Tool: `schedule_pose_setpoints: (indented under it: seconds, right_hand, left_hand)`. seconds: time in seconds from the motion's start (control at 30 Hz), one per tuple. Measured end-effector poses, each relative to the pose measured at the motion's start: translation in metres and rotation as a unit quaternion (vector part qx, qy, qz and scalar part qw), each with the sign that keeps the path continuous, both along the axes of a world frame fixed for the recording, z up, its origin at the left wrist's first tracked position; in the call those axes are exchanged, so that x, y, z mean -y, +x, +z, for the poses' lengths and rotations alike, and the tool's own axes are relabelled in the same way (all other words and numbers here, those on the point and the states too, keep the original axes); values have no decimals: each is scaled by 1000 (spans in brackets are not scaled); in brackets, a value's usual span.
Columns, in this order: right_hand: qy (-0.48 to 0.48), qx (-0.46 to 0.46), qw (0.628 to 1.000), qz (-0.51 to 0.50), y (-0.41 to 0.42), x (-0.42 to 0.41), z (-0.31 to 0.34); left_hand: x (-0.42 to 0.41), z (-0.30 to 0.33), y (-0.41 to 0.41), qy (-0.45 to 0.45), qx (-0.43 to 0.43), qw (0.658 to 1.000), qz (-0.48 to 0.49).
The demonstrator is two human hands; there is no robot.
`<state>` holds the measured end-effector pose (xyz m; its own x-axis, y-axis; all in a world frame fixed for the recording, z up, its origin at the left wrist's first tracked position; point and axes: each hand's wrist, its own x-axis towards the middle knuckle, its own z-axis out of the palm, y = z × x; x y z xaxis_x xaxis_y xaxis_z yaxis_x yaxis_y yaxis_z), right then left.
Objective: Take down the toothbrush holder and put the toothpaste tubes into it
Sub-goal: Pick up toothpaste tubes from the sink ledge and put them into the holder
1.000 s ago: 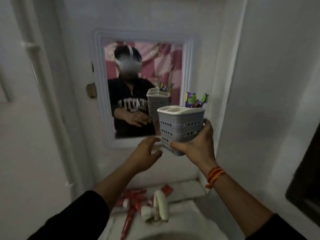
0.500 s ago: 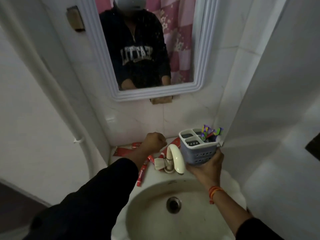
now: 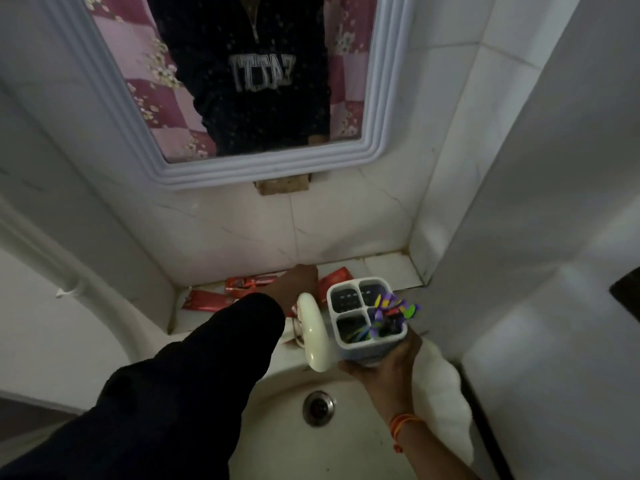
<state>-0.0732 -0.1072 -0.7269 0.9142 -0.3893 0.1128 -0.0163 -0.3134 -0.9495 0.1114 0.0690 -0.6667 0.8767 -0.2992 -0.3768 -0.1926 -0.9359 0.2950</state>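
Observation:
The grey four-compartment toothbrush holder (image 3: 367,313) hangs over the sink's back right rim, gripped from below by my right hand (image 3: 384,365). Colourful toothbrushes (image 3: 393,308) stick out of its right compartments; the other compartments look dark. Several red toothpaste tubes lie on the tiled ledge behind the tap: one at the left (image 3: 204,301), one behind my wrist (image 3: 247,282), one beside the holder (image 3: 334,280). My left hand (image 3: 299,280) reaches over the tubes at the wall, its fingers hidden from me.
A cream tap (image 3: 313,332) curves up between my two hands. Below is the white sink (image 3: 277,420) with its drain (image 3: 318,408). A framed mirror (image 3: 270,168) hangs above the ledge. A white pipe (image 3: 69,282) runs down the left; a wall closes the right.
The holder came down from mirror height to just above the sink rim. My left hand moved forward onto the tubes on the ledge, and my view tilted downward.

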Motion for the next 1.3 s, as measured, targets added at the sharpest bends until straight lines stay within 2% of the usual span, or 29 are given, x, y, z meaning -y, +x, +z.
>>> schedule_pose_setpoints:
  seconds: [0.1, 0.17, 0.27, 0.4, 0.5, 0.57, 0.7, 0.87, 0.97, 1.07, 1.17, 1.23, 1.3]
  right_hand:
    - [2, -23, 999, 40, 3, 11, -2]
    - [-4, -30, 998, 63, 8, 19, -3]
    - [-1, -32, 994, 101, 15, 26, 1]
    - [15, -55, 989, 140, 21, 37, -1]
    - [25, -78, 984, 159, 25, 46, -7]
    - [19, -79, 982, 173, 26, 49, -8]
    - [26, -79, 979, 188, 29, 52, -8]
    - [28, -66, 976, 204, 31, 54, -8]
    - [22, -75, 976, 203, 34, 56, -14]
    - [-1, -83, 976, 203, 35, 56, -19]
    - [-6, -95, 976, 194, 35, 55, -20]
    - [0, -97, 978, 187, 34, 54, -18]
    - [5, -96, 979, 180, 33, 54, -18]
  left_hand:
    - [17, 13, 1, -14, -38, 999, 0]
    - [25, 29, 3, -45, -24, 999, 9]
    - [27, 60, -3, -132, 51, 989, 51]
    - [34, 104, -16, -276, 176, 941, 89]
    - [46, 132, -30, -337, 194, 918, 82]
    - [55, 139, -40, -310, 178, 932, 63]
    - [76, 132, -58, -157, 123, 980, -2]
    - [84, 126, -69, -42, 94, 994, -29]
    - [78, 133, -69, -44, 61, 997, -24]
    - [61, 143, -62, -100, 32, 994, 11]
    - [27, 144, -47, -129, 59, 988, 66]
    - [2, 129, -34, -85, 66, 990, 91]
    - [-20, 105, -25, -8, 28, 995, 98]
